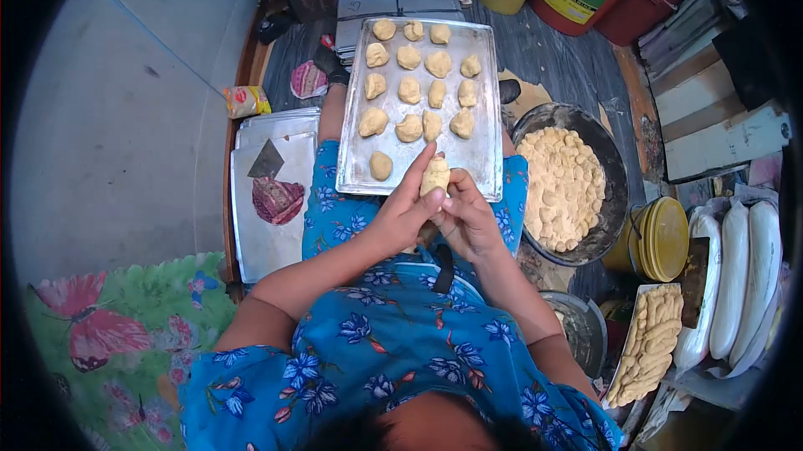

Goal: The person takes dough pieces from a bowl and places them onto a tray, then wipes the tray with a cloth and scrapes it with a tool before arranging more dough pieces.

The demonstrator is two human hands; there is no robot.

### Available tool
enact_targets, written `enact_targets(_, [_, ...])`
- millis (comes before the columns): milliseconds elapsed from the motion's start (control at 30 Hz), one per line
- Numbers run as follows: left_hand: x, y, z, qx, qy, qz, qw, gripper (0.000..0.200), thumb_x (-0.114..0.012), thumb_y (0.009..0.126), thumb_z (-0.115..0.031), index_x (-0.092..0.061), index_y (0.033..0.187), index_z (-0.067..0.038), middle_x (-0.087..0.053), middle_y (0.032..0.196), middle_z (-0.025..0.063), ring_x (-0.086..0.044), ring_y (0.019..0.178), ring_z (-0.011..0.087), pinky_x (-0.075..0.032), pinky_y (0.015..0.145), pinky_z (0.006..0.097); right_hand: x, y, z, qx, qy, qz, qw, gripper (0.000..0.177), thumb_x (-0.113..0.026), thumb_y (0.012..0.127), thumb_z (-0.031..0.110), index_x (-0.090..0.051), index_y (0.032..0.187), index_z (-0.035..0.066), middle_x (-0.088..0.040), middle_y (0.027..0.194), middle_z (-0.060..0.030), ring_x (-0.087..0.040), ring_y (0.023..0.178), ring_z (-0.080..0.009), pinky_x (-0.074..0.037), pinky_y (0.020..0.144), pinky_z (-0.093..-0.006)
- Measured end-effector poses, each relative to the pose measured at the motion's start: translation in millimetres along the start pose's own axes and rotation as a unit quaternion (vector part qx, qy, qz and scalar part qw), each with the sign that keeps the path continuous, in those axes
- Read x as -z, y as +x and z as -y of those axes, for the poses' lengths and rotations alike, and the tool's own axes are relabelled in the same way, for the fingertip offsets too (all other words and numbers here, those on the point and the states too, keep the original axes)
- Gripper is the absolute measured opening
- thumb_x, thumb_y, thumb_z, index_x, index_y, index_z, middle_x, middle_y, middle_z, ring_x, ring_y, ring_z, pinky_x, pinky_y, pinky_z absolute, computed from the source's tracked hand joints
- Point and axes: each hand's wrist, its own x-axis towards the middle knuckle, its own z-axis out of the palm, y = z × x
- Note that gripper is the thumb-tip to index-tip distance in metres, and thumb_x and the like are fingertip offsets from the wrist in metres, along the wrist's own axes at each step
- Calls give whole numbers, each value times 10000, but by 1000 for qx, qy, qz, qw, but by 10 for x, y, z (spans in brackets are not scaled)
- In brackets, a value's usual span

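Observation:
Between my two hands, above the near edge of the tray, is a small roll of pale yellow dough [435,177]. My left hand [408,204] curls around its left side with the thumb laid against it. From the right, my right hand [468,215] presses fingers and thumb on the same piece. The metal baking tray [351,168] rests across my lap and carries several lumps of dough [409,90] in rough rows. One lump [381,166] sits apart near the front left corner.
On the floor to the right stands a wide dark basin [623,192] full of dough pieces. Yellow lidded bucket [667,238] and a board of shaped dough [646,342] lie nearer. At left, stacked trays [251,242] hold a scraper [267,160] and a patterned cloth [278,200].

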Motion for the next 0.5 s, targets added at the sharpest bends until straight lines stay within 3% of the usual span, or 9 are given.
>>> enact_targets(100, [-21,53,-2,-13,52,-9,999,732,-492,990,-308,-76,1532,-44,-255,1531,208,-236,1425,292,-179,1153,391,-23,10,7,9,5,-1,1000,311,-620,894,58,-460,1157,102,-503,1200,-51,-554,1110,-188,-492,928,-340])
enact_targets(200, [-88,58,-29,-156,300,-89,937,676,-472,990,-321,-161,1523,-43,-239,1537,230,-215,1440,334,-161,1158,419,-26,-28,-19,40,-36,-7,998,268,-613,905,79,-465,1128,98,-535,1143,-49,-565,1090,-185,-491,924,-328])
enact_targets(300, [37,117,-164,-161,462,-13,872,643,-527,955,-356,-300,1491,-83,-284,1514,241,-234,1421,402,-165,1144,495,151,-58,-61,15,-25,42,999,241,-591,892,56,-464,1094,91,-568,1086,-69,-601,1026,-200,-510,890,-348])
enact_targets(367, [281,264,12,-53,400,13,915,564,-491,961,-409,-407,1447,-135,-310,1513,216,-239,1412,426,-168,1128,524,104,-113,127,-60,-56,74,994,239,-576,873,32,-462,1076,87,-580,1074,-91,-618,994,-215,-528,859,-368])
enact_targets(400, [369,307,29,-15,452,-53,890,547,-493,955,-433,-454,1413,-136,-342,1490,225,-259,1400,428,-183,1116,539,88,-133,190,-99,-72,90,988,239,-569,864,20,-461,1068,86,-585,1068,-102,-627,978,-223,-536,844,-379])
enact_targets(433, [452,327,73,29,636,-87,767,545,-511,952,-422,-459,1408,-129,-365,1469,227,-294,1383,412,-190,1113,536,104,-148,185,-91,-66,64,992,257,-577,853,28,-467,1079,81,-597,1064,-128,-640,961,-239,-549,820,-384])
enact_targets(500, [610,312,54,0,635,-121,763,528,-563,937,-379,-485,1386,-113,-400,1438,230,-313,1375,401,-237,1104,503,147,-176,176,-70,-54,11,996,296,-592,830,45,-480,1102,71,-620,1056,-179,-664,928,-271,-574,773,-394])
